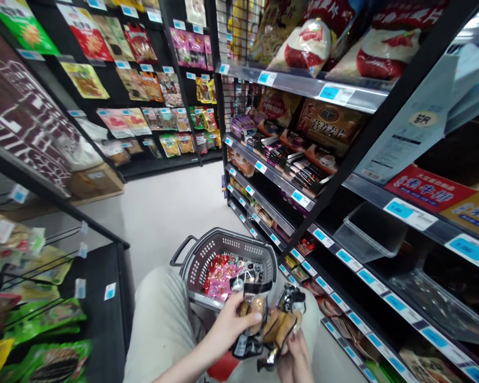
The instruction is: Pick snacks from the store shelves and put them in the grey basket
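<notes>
My left hand [234, 323] is closed on small clear-and-black snack packets [256, 306], its thumb lying across their front. On the other side, my right hand [297, 352] grips more packets of the same kind [281, 331] from below, with brown pieces showing through the film. The two bunches touch each other above my lap, so which packet belongs to which hand is partly hidden. Just beyond them stands a grey shopping basket [230, 235], holding pink packets [222, 276], red packets [212, 265] and black-and-white packets [250, 272].
A tall shelf unit with cereal bags [307, 45], boxed goods [431, 186] and clear plastic bins [369, 234] rises on the right. Hanging snack bags [167, 88] line the back wall. At left is a low black rack with green bags [48, 324]. A cardboard box [96, 181] sits on the floor.
</notes>
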`<state>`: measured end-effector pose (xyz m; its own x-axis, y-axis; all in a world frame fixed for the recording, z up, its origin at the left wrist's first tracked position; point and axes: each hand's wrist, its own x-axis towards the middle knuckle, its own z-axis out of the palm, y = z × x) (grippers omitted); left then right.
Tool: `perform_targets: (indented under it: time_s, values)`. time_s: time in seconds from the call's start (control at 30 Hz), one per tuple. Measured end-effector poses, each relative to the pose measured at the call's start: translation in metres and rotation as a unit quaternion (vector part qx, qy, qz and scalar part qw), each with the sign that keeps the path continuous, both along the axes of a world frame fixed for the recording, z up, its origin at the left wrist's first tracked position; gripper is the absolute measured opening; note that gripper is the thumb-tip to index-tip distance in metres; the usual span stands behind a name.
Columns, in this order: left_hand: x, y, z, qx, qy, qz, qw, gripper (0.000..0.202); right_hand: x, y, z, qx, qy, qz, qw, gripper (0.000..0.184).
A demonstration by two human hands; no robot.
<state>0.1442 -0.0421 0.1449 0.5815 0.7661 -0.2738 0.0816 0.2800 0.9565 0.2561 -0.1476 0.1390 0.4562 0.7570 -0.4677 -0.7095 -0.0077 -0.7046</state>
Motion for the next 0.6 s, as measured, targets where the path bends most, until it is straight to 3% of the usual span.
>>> perform_targets:
  time_s: [0.2,0.33,0.6]
  values:
    - [0.000,-0.001,0.002,0.095,0.133,-0.026,0.986,0.036,-0.013,0.001,0.004,0.007,-0.022,0.039,0.999,0.053]
    - [0.002,-0.002,0.002,0.116,0.156,-0.057,0.979,0.046,-0.012,-0.001,-0.003,0.011,-0.001,0.045,0.999,0.054]
    - [0.003,-0.001,0.005,0.122,0.191,-0.062,0.972,0.054,-0.014,-0.014,-0.024,-0.004,0.077,-0.019,0.997,0.044]
